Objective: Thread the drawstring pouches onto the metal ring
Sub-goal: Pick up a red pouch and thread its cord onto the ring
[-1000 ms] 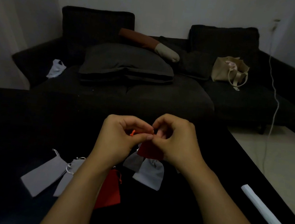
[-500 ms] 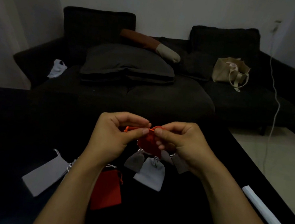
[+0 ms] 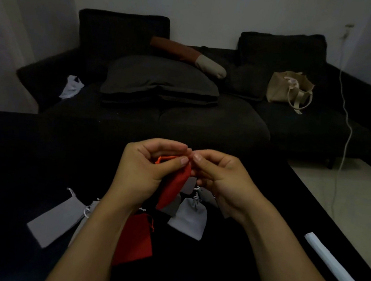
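Between the hands: a small red fabric drawstring pouch (image 3: 174, 186) hangs just above the black table (image 3: 16, 155), its orange cord loop (image 3: 166, 158) up at the fingertips.
Left hand: the left hand (image 3: 144, 172) is curled, thumb pinching the red pouch's neck and cord.
Right hand: the right hand (image 3: 219, 176) is curled too, fingertips meeting the left's at the pouch mouth; what it pinches is too small and dim to tell.
Metal ring: not plainly visible; likely tucked under the right hand, where the grey pouches hang.
Already hanging: light grey fabric pouches (image 3: 188, 218) dangle below the right hand, seemingly threaded on.
Waiting: nearer the left forearm lie a second flat red fabric pouch (image 3: 134, 238) and two flat grey fabric pouches (image 3: 55, 220) on the table.
Risk, cord: the loop is thin and the light poor, so it may miss the ring's opening or slip out of the pinch.
Risk, drop: if the right hand loosens while feeding, the ring could tip and hung pouches slide off.
Containers: every pouch looks flat and limp; probably nothing inside.
Beyond the hands: a beige canvas tote bag (image 3: 287, 89) sits on the dark sofa (image 3: 205, 124), its mouth open, contents unclear.
Beside the right forearm: a white flat strip (image 3: 332, 263) lies on the table.
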The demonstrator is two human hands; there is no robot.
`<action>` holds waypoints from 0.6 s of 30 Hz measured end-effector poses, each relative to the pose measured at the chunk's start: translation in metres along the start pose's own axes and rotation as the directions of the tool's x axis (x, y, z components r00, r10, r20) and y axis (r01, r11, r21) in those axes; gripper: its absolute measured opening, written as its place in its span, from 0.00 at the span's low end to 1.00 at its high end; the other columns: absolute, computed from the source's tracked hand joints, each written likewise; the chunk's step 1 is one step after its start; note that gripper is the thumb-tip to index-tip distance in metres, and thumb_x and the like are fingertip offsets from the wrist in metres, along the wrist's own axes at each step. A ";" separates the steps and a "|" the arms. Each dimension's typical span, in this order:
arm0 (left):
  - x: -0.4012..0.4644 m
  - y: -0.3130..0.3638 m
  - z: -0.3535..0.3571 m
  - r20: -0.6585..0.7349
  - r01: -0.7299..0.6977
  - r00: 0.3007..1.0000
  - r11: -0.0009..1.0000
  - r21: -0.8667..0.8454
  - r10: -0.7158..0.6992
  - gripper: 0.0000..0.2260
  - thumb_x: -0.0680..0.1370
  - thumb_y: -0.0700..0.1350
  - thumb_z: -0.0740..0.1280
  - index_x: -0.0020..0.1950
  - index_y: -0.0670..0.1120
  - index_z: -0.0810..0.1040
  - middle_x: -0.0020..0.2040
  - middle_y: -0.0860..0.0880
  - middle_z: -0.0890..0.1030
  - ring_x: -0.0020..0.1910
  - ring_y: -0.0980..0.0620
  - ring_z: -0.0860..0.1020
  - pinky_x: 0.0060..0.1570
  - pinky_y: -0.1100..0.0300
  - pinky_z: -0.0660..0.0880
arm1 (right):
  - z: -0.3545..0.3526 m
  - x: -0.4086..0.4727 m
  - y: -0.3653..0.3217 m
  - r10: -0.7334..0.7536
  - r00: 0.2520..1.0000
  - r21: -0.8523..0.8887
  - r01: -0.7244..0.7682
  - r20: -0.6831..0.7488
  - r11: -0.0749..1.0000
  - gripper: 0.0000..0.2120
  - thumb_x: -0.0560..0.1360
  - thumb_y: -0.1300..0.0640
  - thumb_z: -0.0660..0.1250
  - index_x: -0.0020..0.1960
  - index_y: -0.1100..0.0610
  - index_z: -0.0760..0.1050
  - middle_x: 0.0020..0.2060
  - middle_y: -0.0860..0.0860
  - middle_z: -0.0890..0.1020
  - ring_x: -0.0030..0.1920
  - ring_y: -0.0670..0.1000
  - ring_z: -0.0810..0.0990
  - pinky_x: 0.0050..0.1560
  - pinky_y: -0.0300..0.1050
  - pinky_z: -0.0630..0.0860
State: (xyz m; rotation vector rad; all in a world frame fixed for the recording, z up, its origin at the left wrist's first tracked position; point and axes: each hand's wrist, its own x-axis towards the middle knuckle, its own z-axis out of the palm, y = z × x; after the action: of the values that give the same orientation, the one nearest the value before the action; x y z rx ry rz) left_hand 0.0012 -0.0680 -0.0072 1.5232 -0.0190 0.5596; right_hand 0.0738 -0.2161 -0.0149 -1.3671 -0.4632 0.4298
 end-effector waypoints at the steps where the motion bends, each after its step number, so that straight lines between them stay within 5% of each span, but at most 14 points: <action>1: 0.000 0.000 0.000 -0.001 -0.003 1.000 1.000 -0.001 0.003 0.11 0.68 0.33 0.75 0.45 0.46 0.84 0.44 0.47 0.87 0.46 0.50 0.86 0.44 0.63 0.79 | 0.001 0.000 0.000 0.003 1.000 0.011 -0.003 0.017 1.000 0.10 0.80 0.58 0.64 0.55 0.59 0.82 0.43 0.56 0.83 0.43 0.50 0.80 0.38 0.37 0.75; 11: 0.003 -0.003 0.006 0.002 -0.034 0.999 0.999 -0.002 0.034 0.09 0.70 0.31 0.73 0.46 0.44 0.84 0.42 0.48 0.87 0.44 0.54 0.85 0.42 0.66 0.79 | 0.010 0.005 0.000 0.174 0.984 0.496 -0.139 -0.027 0.857 0.08 0.75 0.67 0.67 0.49 0.56 0.78 0.37 0.50 0.85 0.31 0.43 0.77 0.26 0.32 0.65; 18: 0.011 -0.015 -0.006 -0.247 -0.098 0.961 0.990 0.105 0.121 0.08 0.78 0.37 0.68 0.48 0.49 0.84 0.41 0.48 0.87 0.43 0.52 0.85 0.39 0.65 0.79 | -0.001 0.010 -0.006 0.227 0.971 0.695 -0.110 -0.078 0.710 0.09 0.76 0.66 0.64 0.53 0.56 0.79 0.35 0.47 0.84 0.25 0.41 0.71 0.24 0.30 0.65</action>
State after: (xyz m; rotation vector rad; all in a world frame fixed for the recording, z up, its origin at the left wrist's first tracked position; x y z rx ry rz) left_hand 0.0143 -0.0575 -0.0182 1.5359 0.1210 0.8511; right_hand 0.0826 -0.2122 -0.0086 -0.6974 -0.0153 0.5698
